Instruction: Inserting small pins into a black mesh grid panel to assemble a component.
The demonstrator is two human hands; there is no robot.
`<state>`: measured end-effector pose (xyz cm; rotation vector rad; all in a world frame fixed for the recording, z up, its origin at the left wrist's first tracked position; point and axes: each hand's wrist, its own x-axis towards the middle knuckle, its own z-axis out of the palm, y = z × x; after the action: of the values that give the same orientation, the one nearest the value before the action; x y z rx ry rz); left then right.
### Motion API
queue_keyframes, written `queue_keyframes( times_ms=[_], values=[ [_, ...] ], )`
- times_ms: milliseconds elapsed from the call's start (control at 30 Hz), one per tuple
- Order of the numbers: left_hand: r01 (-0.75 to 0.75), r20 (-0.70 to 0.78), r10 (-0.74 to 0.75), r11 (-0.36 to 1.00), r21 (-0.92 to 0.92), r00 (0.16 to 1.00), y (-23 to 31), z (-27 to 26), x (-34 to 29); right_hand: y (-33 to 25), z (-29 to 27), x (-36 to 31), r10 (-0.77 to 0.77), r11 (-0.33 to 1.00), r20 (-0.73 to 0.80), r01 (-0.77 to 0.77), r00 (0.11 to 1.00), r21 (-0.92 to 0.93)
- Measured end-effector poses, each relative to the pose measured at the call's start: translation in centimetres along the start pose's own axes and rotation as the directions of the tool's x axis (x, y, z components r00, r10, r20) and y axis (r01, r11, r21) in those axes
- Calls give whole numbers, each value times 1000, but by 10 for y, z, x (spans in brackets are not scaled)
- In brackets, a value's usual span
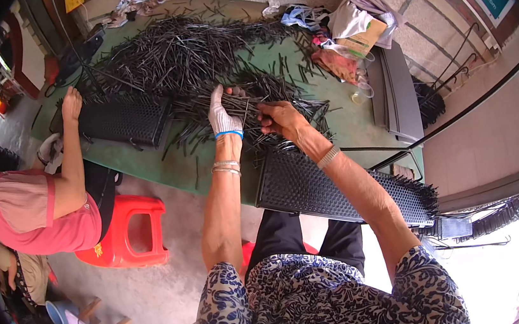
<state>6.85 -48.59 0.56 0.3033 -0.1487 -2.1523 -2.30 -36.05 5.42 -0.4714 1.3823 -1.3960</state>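
A bunch of thin black strips (242, 106) is above the green table (351, 127), clasped in the white-gloved left hand (222, 114); the bare right hand (282, 120) curls at its right side, any pinch unclear; a long black textured panel (305, 183) lies beneath the right forearm.

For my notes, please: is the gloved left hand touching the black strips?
Touching: the head view shows the left hand holding a bunch of black strips.

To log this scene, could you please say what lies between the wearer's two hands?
In the head view, black strips lie between the gloved left hand and right hand.
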Motion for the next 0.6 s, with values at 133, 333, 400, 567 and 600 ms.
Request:
queue_keyframes(
  times_ms=[133,333,400,567,600],
  values=[
    [12,32,-11,999,-43,999,1,7,-13,-6,-8,-3,-6,999,-33,4,999,-43],
    [-19,-101,13,998,-64,995,9,-3,-6,-24,-17,-8,-55,994,-33,52,998,-93],
    [-53,-53,51,997,-46,997,22,-12,-3,-29,-31,-10,-56,996,-33,54,998,-70],
    [-42,-5,41,998,-51,999,38,-34,-10,-43,-38,-9,-148,989,-66,147,987,-20],
    [-4,-16,4,999,-54,1000,37,-35,-14,-43,-33,-7,-216,976,-78,214,973,-35]
  ],
)
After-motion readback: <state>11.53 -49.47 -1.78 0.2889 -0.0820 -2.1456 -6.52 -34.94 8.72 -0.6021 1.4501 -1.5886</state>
